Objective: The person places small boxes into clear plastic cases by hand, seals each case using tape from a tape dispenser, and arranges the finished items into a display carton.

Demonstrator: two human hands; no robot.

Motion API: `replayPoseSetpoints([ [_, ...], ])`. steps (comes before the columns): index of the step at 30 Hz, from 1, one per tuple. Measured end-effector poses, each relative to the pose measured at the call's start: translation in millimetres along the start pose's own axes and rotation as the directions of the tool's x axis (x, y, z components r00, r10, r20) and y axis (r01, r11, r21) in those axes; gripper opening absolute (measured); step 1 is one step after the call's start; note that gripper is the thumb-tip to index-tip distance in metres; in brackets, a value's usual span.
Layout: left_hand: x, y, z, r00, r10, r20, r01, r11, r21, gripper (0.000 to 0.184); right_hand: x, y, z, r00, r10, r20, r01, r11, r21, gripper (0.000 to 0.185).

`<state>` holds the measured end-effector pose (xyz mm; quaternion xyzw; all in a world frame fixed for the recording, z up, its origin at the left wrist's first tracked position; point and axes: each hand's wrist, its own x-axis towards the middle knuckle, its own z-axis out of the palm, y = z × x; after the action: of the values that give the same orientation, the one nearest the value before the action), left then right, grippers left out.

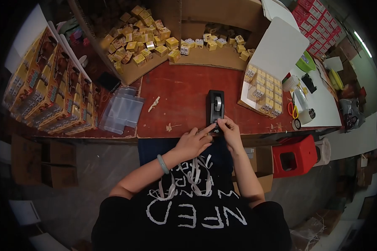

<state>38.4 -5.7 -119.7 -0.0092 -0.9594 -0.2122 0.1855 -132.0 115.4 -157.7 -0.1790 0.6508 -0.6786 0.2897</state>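
A black tape dispenser (215, 109) with a light roll in it stands near the front edge of the red table. My left hand (193, 143), a pale bangle at its wrist, reaches in from the left. Its index finger is stretched out to the near end of the dispenser, the others loosely bent. On the right side of that same end, my right hand (231, 133) has its thumb and finger pinched together, close to the left fingertip. Whatever lies in that pinch is too small to make out.
An open white carton (262, 102) of small yellow boxes stands right of the dispenser. Behind, a cardboard box (213, 59) holds loose yellow boxes (144, 35). Stacked display boxes (50, 83) and clear plastic packaging (121, 109) are at left; orange-handled scissors (294, 111) lie at right.
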Motion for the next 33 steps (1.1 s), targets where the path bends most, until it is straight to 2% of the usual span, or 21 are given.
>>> replayPoseSetpoints([
  [3, 1, 1, 2, 1.000, -0.016, -0.005, 0.016, 1.000, 0.015, 0.021, 2, -9, -1, 0.989, 0.130, 0.072, -0.144, 0.954, 0.263, 0.015],
  [6, 3, 3, 2, 0.999, -0.030, -0.020, 0.030, 1.000, 0.003, 0.022, -10, -20, -6, 0.991, 0.090, 0.102, -0.117, 0.948, 0.296, 0.012],
  [9, 3, 2, 3, 0.999, -0.027, -0.036, 0.028, 1.000, 0.001, 0.023, -36, 6, -2, 0.997, 0.043, 0.070, -0.056, 0.977, 0.205, 0.006],
  [12, 1, 3, 4, 0.998, -0.055, -0.018, 0.054, 0.998, -0.034, 0.023, -41, 26, 8, 0.974, -0.220, -0.047, 0.214, 0.972, -0.101, 0.005],
  [13, 2, 2, 3, 0.998, -0.064, -0.009, 0.063, 0.997, -0.046, 0.024, -44, 26, 9, 0.970, -0.238, -0.049, 0.234, 0.969, -0.075, 0.004],
  [16, 5, 0, -3, 0.984, -0.103, -0.144, 0.061, 0.960, -0.272, 0.036, -53, 9, -3, 0.967, -0.255, -0.014, 0.242, 0.931, -0.273, 0.003],
  [17, 10, 0, -7, 0.972, -0.145, -0.185, 0.072, 0.932, -0.355, 0.041, -57, -2, -8, 0.912, -0.411, -0.009, 0.365, 0.819, -0.442, 0.003],
  [19, 16, 12, -29, 0.939, -0.247, -0.241, 0.089, 0.848, -0.522, 0.053, -65, -46, -23, 0.971, -0.238, 0.017, 0.217, 0.853, -0.475, 0.004],
  [20, 22, 13, -33, 0.945, -0.227, -0.237, 0.050, 0.812, -0.581, 0.063, -65, -63, -26, 0.940, -0.335, 0.067, 0.333, 0.852, -0.404, 0.003],
  [22, 26, 23, -45, 0.964, -0.250, -0.095, 0.089, 0.632, -0.770, 0.062, -70, -120, -24, 0.800, -0.537, 0.268, 0.585, 0.599, -0.547, 0.011],
  [23, 30, 27, -52, 0.970, -0.242, -0.024, 0.111, 0.528, -0.842, 0.061, -75, -151, -17, 0.780, -0.535, 0.325, 0.618, 0.576, -0.535, 0.019],
  [24, 33, 31, -57, 0.975, -0.219, -0.021, 0.098, 0.516, -0.851, 0.061, -80, -178, -12, 0.757, -0.533, 0.378, 0.650, 0.553, -0.521, 0.027],
  [26, 38, 37, -67, 0.985, -0.174, -0.015, 0.073, 0.491, -0.868, 0.062, -81, -211, -7, 0.789, -0.373, 0.487, 0.586, 0.694, -0.417, 0.047],
  [27, 40, 41, -73, 0.987, -0.158, 0.007, 0.086, 0.497, -0.863, 0.063, -79, -218, -5, 0.780, -0.255, 0.571, 0.458, 0.854, -0.245, 0.050],
  [30, 43, 48, -86, 0.991, -0.121, 0.055, 0.112, 0.537, -0.836, 0.066, -60, -225, -1, 0.643, -0.133, 0.754, 0.416, 0.888, -0.197, 0.045],
  [31, 43, 50, -89, 0.992, -0.113, 0.058, 0.112, 0.564, -0.818, 0.067, -59, -231, 4, 0.636, -0.078, 0.767, 0.377, 0.899, -0.221, 0.038],
  [33, 45, 52, -92, 0.992, -0.102, 0.068, 0.117, 0.610, -0.784, 0.069, -53, -230, 7, 0.582, -0.043, 0.812, 0.345, 0.918, -0.198, 0.036],
])
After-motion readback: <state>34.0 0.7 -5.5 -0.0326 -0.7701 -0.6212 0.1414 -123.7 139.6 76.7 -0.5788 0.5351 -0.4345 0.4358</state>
